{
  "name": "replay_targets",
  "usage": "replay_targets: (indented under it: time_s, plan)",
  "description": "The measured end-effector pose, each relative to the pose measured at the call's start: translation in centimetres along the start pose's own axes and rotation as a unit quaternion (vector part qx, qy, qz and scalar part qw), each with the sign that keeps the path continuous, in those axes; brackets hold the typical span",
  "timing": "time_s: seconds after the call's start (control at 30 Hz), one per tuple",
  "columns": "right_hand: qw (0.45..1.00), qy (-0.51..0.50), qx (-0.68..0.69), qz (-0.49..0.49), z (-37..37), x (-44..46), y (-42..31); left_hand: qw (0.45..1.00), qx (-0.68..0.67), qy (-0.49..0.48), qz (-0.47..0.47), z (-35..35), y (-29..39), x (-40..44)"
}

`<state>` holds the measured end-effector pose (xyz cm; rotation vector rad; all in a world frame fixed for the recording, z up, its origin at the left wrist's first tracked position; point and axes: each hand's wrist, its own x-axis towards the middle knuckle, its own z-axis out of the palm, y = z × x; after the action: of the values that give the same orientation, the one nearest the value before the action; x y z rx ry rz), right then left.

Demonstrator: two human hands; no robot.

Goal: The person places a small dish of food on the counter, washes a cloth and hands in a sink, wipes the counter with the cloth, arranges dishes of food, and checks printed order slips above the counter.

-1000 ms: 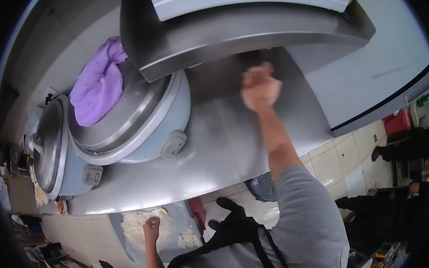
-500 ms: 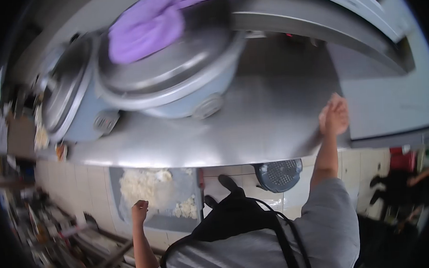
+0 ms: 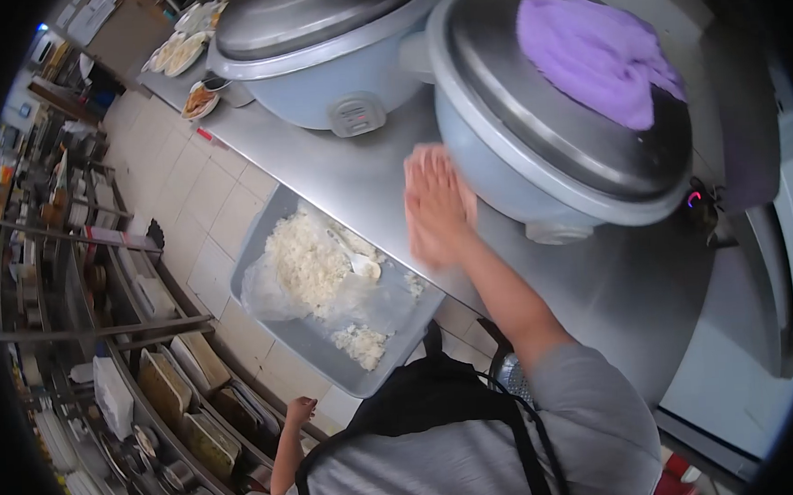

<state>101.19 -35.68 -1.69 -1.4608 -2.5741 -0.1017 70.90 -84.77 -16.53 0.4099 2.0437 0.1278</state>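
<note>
So the right hand (image 3: 434, 192) is spread out palm down on a pink cloth (image 3: 422, 246), pressing it onto the steel counter (image 3: 288, 154). The cloth sits close to the counter's front edge, right up by the nearer cooker (image 3: 491, 166), and it's a bit blurry, so I can't tell if the two touch. That cooker has its lid (image 3: 494, 63) on, with a purple towel (image 3: 584, 54) crumpled on top. A second lidded cooker (image 3: 303, 95) is next to it, and past that there's a plate (image 3: 199, 103) of orange-ish food. Left hand (image 3: 302, 409) is off the counter, fingers loosely curled, nothing visible in it, hanging near a grey tub (image 3: 299, 347). Tub's below the counter edge, holding white rice (image 3: 303, 257), a white scoop (image 3: 364, 265) and some clear plastic (image 3: 269, 294).
</note>
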Motion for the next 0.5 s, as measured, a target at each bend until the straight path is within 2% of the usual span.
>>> replay_targets:
  time_s: [0.1, 0.17, 0.2, 0.23, 0.27, 0.3, 0.37, 0.4, 0.43, 0.47, 0.5]
  plan:
    - [0.988, -0.070, -0.129, 0.042, -1.1, 8.7, 0.0, 0.997, -0.074, 0.036, 0.000, 0.6, -2.4, -1.4]
    - [0.976, -0.108, -0.189, 0.031, -0.1, 13.6, 0.6, 0.992, -0.108, 0.058, -0.003, 0.6, -3.4, -2.3]
    - [0.982, -0.072, -0.165, 0.058, 3.1, 16.0, 1.7, 0.991, -0.122, 0.062, -0.016, 0.8, -3.6, -3.1]
    - [0.986, -0.037, -0.141, 0.085, 6.5, 17.5, 2.2, 0.992, -0.096, 0.078, 0.025, 1.0, -3.8, -3.8]
    - [0.986, -0.037, -0.138, 0.083, 6.6, 17.2, 1.2, 0.992, -0.105, 0.073, 0.013, 1.1, -4.3, -4.1]
    - [0.988, 0.030, -0.104, 0.109, 6.0, 16.2, 0.2, 0.993, -0.087, 0.073, 0.020, 1.2, -4.7, -4.1]
    - [0.988, 0.053, 0.005, 0.142, 7.1, 15.2, -2.2, 0.995, -0.066, 0.065, 0.024, 1.6, -4.6, -4.7]
    - [0.975, -0.125, 0.145, 0.117, 0.9, 13.3, -3.9, 0.997, -0.059, 0.038, 0.032, 1.5, -3.3, -4.9]
    - [0.910, -0.293, 0.278, 0.090, -5.7, 10.9, -6.1, 0.998, -0.051, 0.011, 0.044, 1.1, -2.0, -4.4]
    - [0.981, -0.117, 0.154, 0.022, 0.4, 10.1, -10.6, 0.998, -0.050, 0.005, 0.050, 0.6, -1.1, -3.1]
    - [0.997, 0.063, 0.019, -0.048, 6.9, 9.4, -13.8, 0.996, -0.003, -0.009, 0.092, 0.5, -0.4, -1.6]
